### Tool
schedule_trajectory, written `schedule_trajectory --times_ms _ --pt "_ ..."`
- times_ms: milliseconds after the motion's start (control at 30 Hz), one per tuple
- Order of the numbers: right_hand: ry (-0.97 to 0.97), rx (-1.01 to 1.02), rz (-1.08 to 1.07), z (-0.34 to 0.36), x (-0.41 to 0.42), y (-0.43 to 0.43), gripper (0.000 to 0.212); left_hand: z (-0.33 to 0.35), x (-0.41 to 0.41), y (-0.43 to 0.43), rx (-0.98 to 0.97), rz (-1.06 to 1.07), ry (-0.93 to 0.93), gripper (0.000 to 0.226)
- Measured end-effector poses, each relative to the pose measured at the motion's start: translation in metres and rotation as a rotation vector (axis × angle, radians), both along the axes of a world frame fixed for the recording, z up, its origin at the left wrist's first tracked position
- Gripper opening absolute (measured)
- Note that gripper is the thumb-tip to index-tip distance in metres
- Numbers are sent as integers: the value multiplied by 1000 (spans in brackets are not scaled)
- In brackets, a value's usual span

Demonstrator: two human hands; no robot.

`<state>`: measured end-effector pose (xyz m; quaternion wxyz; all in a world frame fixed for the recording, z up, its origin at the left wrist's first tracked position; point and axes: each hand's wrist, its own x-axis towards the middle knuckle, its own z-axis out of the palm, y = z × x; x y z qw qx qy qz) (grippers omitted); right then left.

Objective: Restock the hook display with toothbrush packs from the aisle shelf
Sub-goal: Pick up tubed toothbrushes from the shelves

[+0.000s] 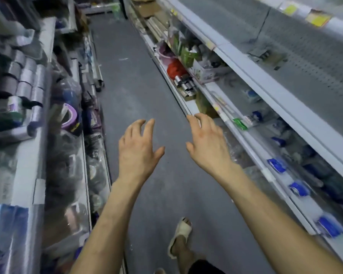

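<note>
blue packs [276, 165] line the shelf [246, 139], heading blurred; left hand [137, 153] and right hand [208, 143] hover empty, fingers loose.

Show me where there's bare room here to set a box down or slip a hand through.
The grey aisle floor between the shelf runs is bare. The upper right shelf, backed by pegboard, is mostly bare. Crowded: left shelves of silver rolls, lower right shelves of blue packs.

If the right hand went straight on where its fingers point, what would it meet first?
Probably the front edge of the low right shelf, just beyond the right hand and its fingertips. Depth is unclear; it might pass along the aisle instead.
</note>
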<state>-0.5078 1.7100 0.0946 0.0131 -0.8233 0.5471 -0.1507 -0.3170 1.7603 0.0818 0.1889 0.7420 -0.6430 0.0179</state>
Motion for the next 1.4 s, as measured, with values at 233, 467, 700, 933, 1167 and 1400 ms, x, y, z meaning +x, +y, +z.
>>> schedule_trajectory --times_ms 233,467,700,933,1167,1400 --pt "-1 -12 -139 -9 -17 -123 75 9 -22 -147 33 -168 -84 83" --pt "-81 6 -244 1 -33 -241 73 21 -25 -275 23 -252 -103 81" --pt "-118 55 -385 -19 -38 -355 66 5 -14 -416 15 -389 -89 76" --pt "-164 142 -622 -33 -23 -460 68 -2 0 -567 51 -602 -75 74" --pt "-253 167 -861 -40 -34 -515 69 -12 -18 -688 90 -790 -102 72" --pt "-312 152 -1031 -60 -88 -562 67 -25 -91 -770 117 -952 -67 71"
